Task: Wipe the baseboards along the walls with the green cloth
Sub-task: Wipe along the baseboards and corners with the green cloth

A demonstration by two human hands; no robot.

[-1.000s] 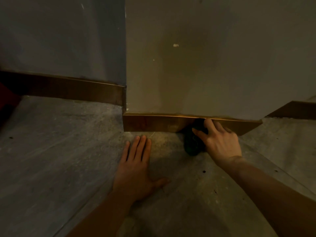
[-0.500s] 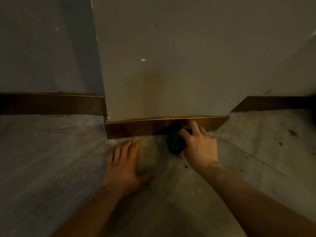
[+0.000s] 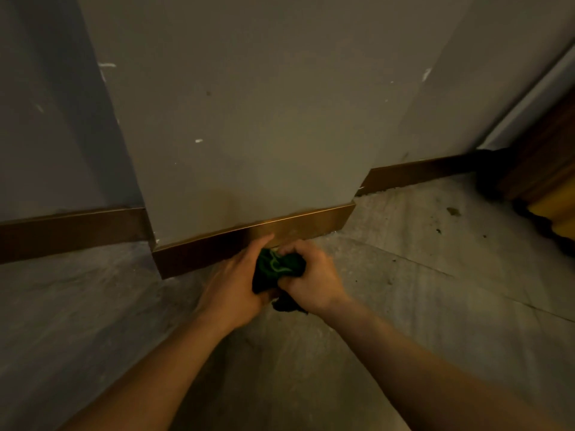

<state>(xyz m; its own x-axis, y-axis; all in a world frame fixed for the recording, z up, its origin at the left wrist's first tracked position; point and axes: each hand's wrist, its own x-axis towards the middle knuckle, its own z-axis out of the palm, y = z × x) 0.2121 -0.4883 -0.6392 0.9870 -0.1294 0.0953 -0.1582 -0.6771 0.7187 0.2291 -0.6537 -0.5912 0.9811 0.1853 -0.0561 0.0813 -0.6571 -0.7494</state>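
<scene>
The green cloth [image 3: 275,269] is bunched up between both of my hands, just in front of the brown baseboard [image 3: 314,223] at the foot of a projecting wall column. My left hand [image 3: 231,286] cups the cloth from the left, its fingertips near the baseboard. On the right side, my right hand [image 3: 314,276] has its fingers curled into the cloth. A dark tail of the cloth hangs below my hands onto the floor. More baseboard runs along the left wall [image 3: 71,231] and the right wall [image 3: 417,177].
The floor [image 3: 420,290] is grey and dusty, with dark specks at the right. A wooden door frame [image 3: 541,157] and something yellow [image 3: 557,209] stand at the far right. The column's outer corners jut out on both sides.
My left hand has lifted off the floor and joined the right on the cloth. The cloth has come away from the baseboard. The view has swung right, showing the door frame.
</scene>
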